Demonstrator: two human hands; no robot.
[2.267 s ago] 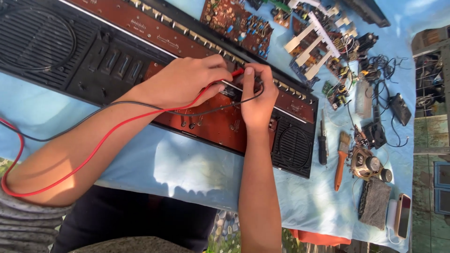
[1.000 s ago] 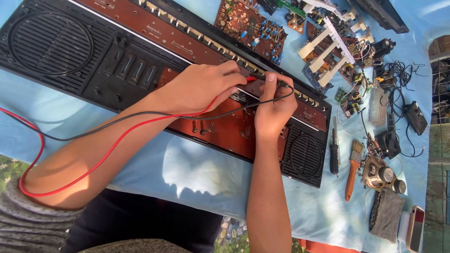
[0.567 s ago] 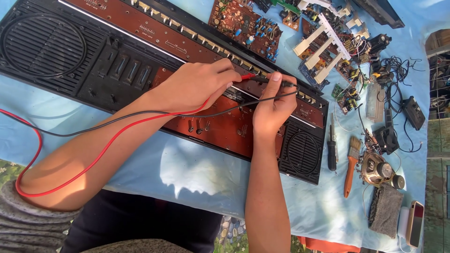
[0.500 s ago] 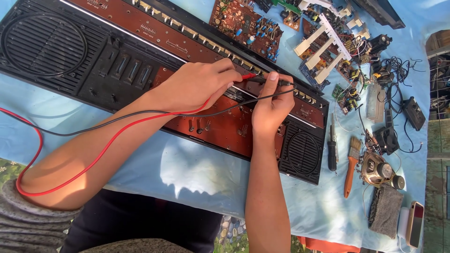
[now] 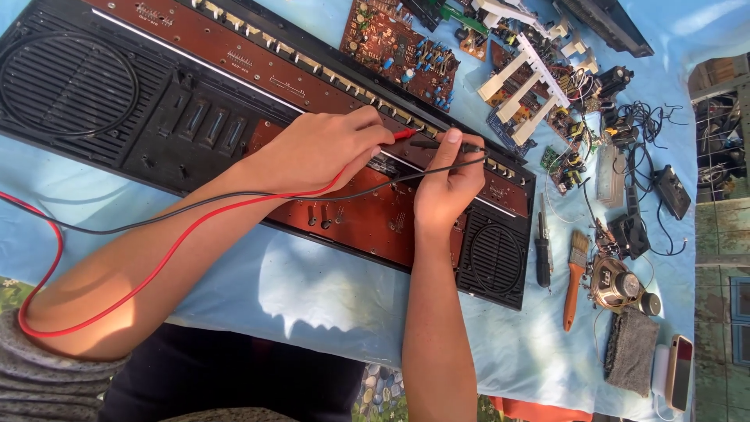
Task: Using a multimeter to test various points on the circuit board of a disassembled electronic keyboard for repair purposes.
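A long black and red-brown stereo front panel (image 5: 234,70) with round speaker grilles at both ends lies across a light blue sheet. My left hand (image 5: 320,148) pinches a red test probe (image 5: 402,134) whose tip rests on the row of buttons along the panel's far edge. My right hand (image 5: 447,184) holds a black test probe (image 5: 437,144) against the same row, just right of the red one. The red lead (image 5: 156,266) and black lead (image 5: 156,215) trail left across my forearm.
A brown circuit board (image 5: 402,51) and white plastic frames (image 5: 523,74) lie beyond the panel. To the right sit a black screwdriver (image 5: 542,250), an orange-handled brush (image 5: 574,277), a small loose speaker (image 5: 617,285), tangled cables, a grey cloth (image 5: 631,350) and a phone (image 5: 680,371).
Both hands stay on the probes at the button row. The view has shifted slightly, and the probe tips have crept a little to the right along the panel.
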